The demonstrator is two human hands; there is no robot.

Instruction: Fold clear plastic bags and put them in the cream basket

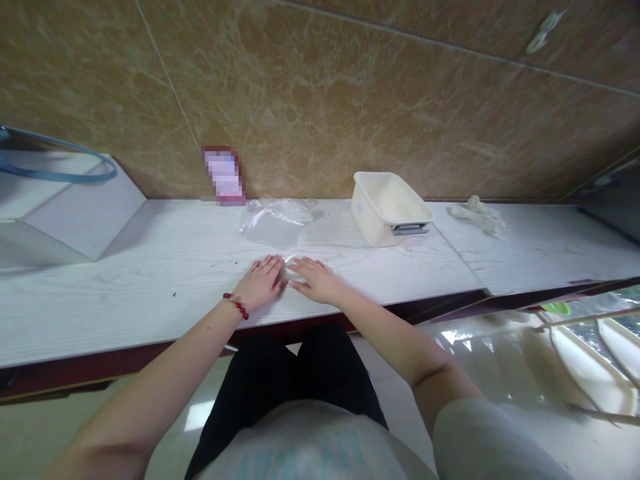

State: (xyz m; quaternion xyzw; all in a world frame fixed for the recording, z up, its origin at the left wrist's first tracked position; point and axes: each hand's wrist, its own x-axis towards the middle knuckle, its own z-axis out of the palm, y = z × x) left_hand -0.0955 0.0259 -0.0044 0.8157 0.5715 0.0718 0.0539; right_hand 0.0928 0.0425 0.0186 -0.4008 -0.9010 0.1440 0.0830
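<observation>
Two bare hands lay palm down and close together on a long white bench (150,283) with a fine wood-grain surface. The left hand (261,283), below a bracelet of round red beads (237,305), was unclenched, its fingers stretched forward and side by side. The right hand (319,280) was also unclenched, its fingers extended toward the left one and slightly spread. Between them lay a small piece of clear, glossy plastic film (293,260), touched by the fingers of both hands; whether any fingertip pinched it could not be told. Just beyond the film, farther from the body, a larger sheet-like clear plastic bag (277,221) rested flat, wrinkled and shiny along its far part, apart from both hands. Ahead and to the right of the right hand stood a cream plastic tub (390,210), open at the top, with rounded corners and a grey handle on its near side. Farther right, a crumpled off-white piece of soft-looking material (479,217) lay on the bench. At the far left sat an angular white box (85,213) with a smooth blue strap (65,177) over it. A pixelated pink-and-lilac item (225,177) stood near the brown, marble-patterned wall (300,100), its details unreadable.
</observation>
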